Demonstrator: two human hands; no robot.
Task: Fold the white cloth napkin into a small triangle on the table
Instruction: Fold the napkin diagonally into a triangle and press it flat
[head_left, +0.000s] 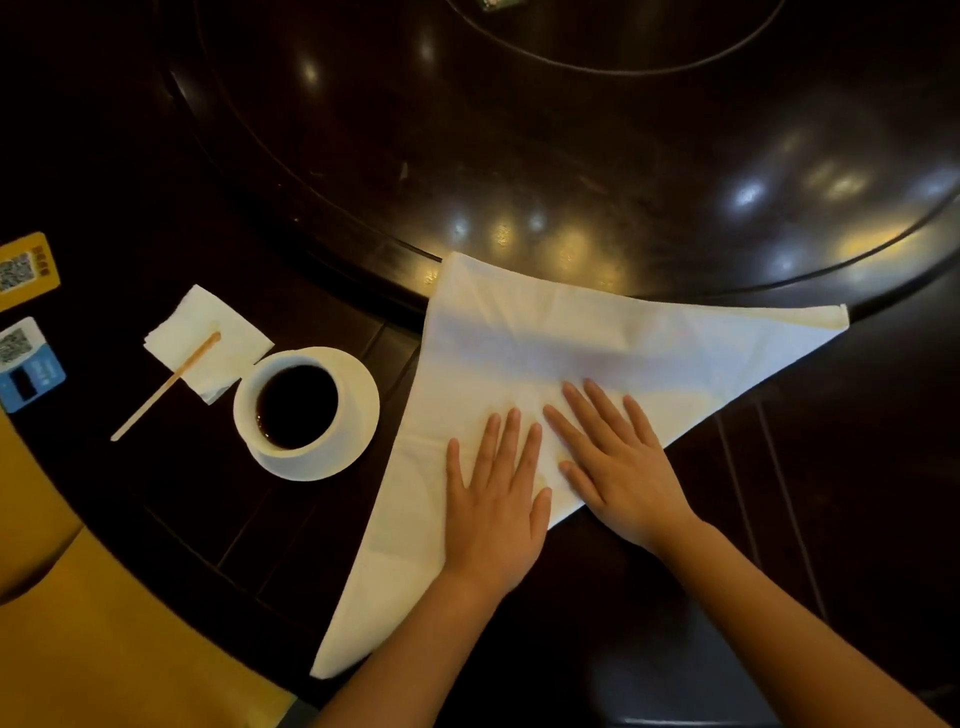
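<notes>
Two hands flat on a white napkin (524, 364), fingers spread and straight, gripping nothing: left hand (493, 499) palm down near the napkin's middle, right hand (618, 467) just beside it, angled up and to the left, fingertips close to those of the left. Napkin already folded into one large triangle, lying on the dark wooden table (779, 519), long edge running from the near-left point up to the far-right corner, top edge resting against the raised round turntable (519, 156). Just left of the napkin, a white cup (291, 410) of dark liquid on a white saucer (358, 410). Farther left, a folded paper tissue (208, 338) with a wooden stir stick (166, 387) laid across it. At the far left edge, two cards with QR codes (23, 322).
</notes>
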